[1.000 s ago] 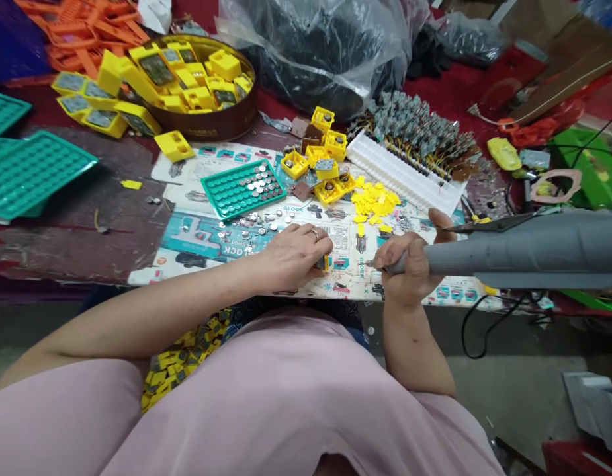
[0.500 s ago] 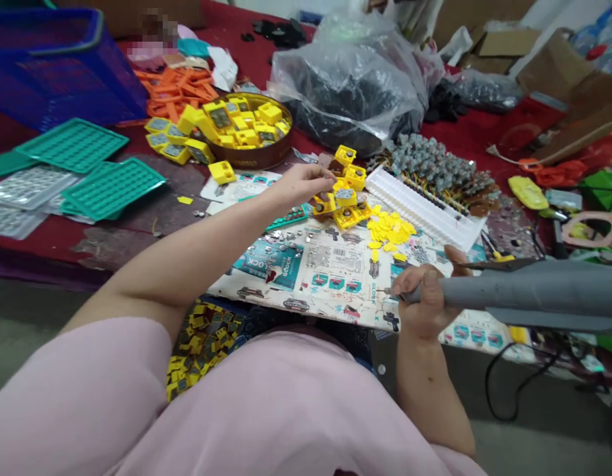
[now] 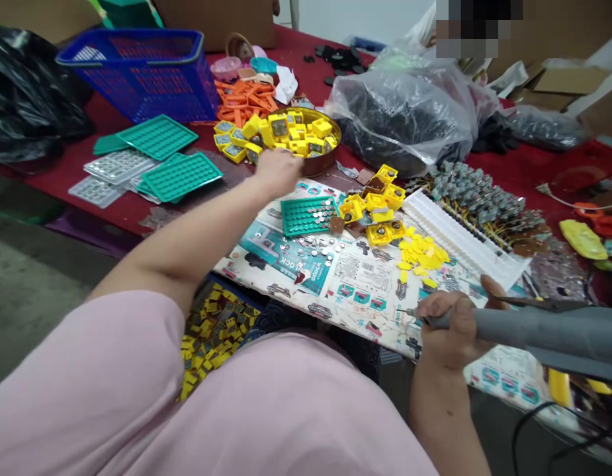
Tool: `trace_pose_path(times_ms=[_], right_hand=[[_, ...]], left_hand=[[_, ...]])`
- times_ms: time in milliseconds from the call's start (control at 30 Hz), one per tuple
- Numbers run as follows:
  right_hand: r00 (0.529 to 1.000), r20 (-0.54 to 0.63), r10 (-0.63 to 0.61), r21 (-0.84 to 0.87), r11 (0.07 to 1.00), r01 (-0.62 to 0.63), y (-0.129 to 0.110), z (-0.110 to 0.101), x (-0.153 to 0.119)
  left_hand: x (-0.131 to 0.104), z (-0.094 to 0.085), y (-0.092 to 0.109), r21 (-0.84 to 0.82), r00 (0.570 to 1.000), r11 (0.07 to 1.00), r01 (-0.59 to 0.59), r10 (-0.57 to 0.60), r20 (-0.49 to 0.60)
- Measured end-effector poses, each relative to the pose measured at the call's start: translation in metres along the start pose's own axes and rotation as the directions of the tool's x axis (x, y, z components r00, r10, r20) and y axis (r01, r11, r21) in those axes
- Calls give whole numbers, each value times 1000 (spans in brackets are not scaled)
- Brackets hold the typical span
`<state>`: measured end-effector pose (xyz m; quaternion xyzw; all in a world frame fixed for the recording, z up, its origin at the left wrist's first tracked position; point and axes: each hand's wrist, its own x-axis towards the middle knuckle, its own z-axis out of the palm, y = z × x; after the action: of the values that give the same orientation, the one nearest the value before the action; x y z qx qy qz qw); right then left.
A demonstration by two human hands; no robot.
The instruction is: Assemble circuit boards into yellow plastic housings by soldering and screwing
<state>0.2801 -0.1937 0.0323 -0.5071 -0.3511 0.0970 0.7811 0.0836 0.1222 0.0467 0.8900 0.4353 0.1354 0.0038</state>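
the left hand point(image 3: 280, 173) is at the near rim of the round tin point(image 3: 321, 165), its fingertips hidden, so whether it grips anything i cannot tell. the right hand point(image 3: 452, 324) is wrapped around a grey power screwdriver point(image 3: 548, 330), in front of the tin and well to its right. red cloth point(image 3: 310, 79) covers the table around the tin, and a printed sheet point(image 3: 352, 317) lies in front of it. a blue basket point(image 3: 147, 76) stands behind and left of the tin, a clear plastic bag point(image 3: 405, 112) just right of it; grey floor point(image 3: 28, 264) shows far to its left. the sheet reads "glock" beside a barcode point(image 3: 369, 267); smaller print is unreadable. yellow blocks point(image 3: 296, 135) fill the tin and lie against its left side, right by the left hand, well apart from the right.
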Motion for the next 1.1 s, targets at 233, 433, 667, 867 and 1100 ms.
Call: trace_pose_path(times_ms=[233,433,667,867,1100], right_hand=[[999,25,-20,10,1000,20,0,6,-1],[999,40,-10,-2,1000,10,2,14,-1],[997,80,-13,-14,1000,15,0,16,-4],[999,54,-4,-27,1000,6,-1,10,-6],[999,21,28,-40,999,-27,-5,11,-7]], left_hand=[[-12,27,-75,-138,990,990,9,-29,-138],[-74,1,19,-324,929,875,-359,305,-208],[-120,2,86,-387,819,723,-573,490,-297],[-123,8,90,-325,805,739,-590,508,-305],[-127,3,80,-318,838,778,-542,467,-284]])
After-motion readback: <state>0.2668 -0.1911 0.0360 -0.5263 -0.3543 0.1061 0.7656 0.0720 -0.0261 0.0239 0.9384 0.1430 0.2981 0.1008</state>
